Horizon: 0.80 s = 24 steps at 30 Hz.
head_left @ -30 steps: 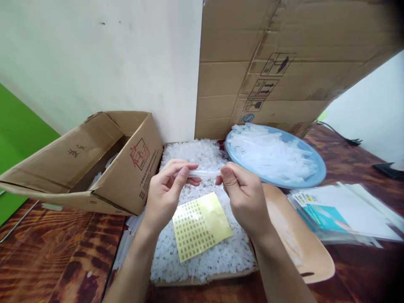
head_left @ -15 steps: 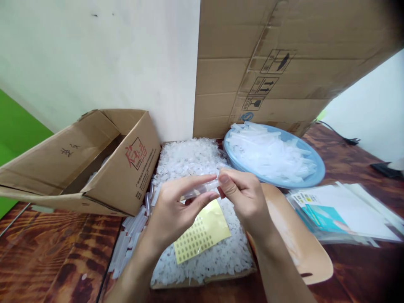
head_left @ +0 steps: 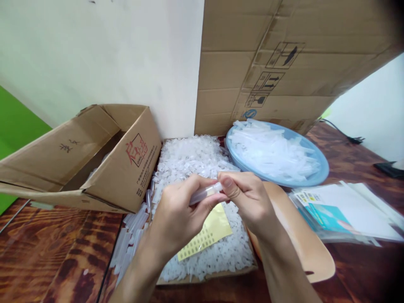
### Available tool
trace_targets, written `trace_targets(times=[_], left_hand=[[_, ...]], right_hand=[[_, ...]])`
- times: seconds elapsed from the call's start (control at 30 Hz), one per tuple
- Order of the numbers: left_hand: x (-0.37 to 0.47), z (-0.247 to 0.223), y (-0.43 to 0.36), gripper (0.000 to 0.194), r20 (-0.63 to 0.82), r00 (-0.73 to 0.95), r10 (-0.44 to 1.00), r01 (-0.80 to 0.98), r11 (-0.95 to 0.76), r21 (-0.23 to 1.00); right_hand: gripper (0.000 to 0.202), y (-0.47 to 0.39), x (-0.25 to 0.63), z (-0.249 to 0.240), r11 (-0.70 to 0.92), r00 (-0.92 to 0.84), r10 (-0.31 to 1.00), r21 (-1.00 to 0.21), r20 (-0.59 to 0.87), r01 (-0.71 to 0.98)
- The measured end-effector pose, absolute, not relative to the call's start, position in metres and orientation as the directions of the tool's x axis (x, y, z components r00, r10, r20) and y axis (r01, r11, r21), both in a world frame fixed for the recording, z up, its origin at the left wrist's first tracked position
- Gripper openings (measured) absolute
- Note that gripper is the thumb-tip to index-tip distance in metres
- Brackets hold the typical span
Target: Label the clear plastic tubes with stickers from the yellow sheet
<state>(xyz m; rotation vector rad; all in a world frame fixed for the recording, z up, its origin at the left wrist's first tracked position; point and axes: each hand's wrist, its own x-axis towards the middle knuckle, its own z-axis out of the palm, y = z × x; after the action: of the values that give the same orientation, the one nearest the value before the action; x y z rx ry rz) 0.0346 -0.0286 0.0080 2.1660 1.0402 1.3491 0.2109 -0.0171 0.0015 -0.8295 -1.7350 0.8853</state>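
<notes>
Between my hands is a clear plastic tube, lying nearly level. My left hand is closed round its body, with thumb and fingers along its sides. My right hand pinches the tube's right end, where the fingers cover any cap or detail. Under both hands a shallow carton is heaped with small translucent plastic pieces. A yellow sheet of small oval stickers rests on that heap, partly behind my left hand.
An open cardboard box stands at left, with loose clear tubes beside it. At right are a blue basin of translucent tubes, a tan tray and plastic-wrapped packets. A large carton rises behind.
My left fingers have closed further round the tube. My right hand still pinches its end, turned slightly. The whole view has shifted a little.
</notes>
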Motion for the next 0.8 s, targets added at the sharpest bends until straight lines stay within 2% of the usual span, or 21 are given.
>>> trace_targets(times=[0.07, 0.17, 0.23, 0.3, 0.37, 0.57, 0.67, 0.8], left_hand=[[0.035, 0.008, -0.027, 0.015, 0.593, 0.268, 0.76, 0.373, -0.649, 0.663], [0.032, 0.007, -0.022, 0.014, 0.572, 0.295, 0.765, 0.403, -0.643, 0.651], [0.028, 0.004, -0.018, 0.014, 0.563, 0.283, 0.777, 0.451, -0.626, 0.636], [0.022, 0.003, -0.015, 0.015, 0.561, 0.25, 0.789, 0.498, -0.602, 0.624], [0.017, 0.003, -0.014, 0.015, 0.563, 0.226, 0.795, 0.535, -0.584, 0.61], [0.012, 0.007, -0.019, 0.01, 0.634, 0.235, 0.737, 0.563, -0.635, 0.53], [0.014, 0.007, -0.021, 0.01, 0.673, 0.257, 0.693, 0.572, -0.671, 0.472], [0.013, 0.005, -0.02, 0.023, 0.682, 0.34, 0.648, 0.595, -0.71, 0.377]], right_hand=[[0.052, -0.019, 0.209, 0.003, 0.49, -0.298, 0.851, -0.858, 0.432, 0.153], [0.049, -0.02, 0.207, 0.006, 0.382, -0.26, 0.908, -0.902, 0.327, 0.2], [0.041, -0.018, 0.208, 0.006, 0.326, -0.232, 0.933, -0.919, 0.276, 0.221], [0.025, -0.015, 0.213, 0.006, 0.328, -0.21, 0.937, -0.913, 0.28, 0.243], [0.023, -0.013, 0.219, 0.006, 0.337, -0.179, 0.937, -0.909, 0.3, 0.243], [0.016, -0.016, 0.219, 0.011, 0.342, -0.076, 0.935, -0.937, 0.348, -0.076], [0.018, -0.019, 0.214, 0.012, 0.334, -0.09, 0.934, -0.934, 0.346, -0.129], [0.015, -0.019, 0.213, 0.009, 0.373, -0.101, 0.917, -0.92, 0.385, -0.116]])
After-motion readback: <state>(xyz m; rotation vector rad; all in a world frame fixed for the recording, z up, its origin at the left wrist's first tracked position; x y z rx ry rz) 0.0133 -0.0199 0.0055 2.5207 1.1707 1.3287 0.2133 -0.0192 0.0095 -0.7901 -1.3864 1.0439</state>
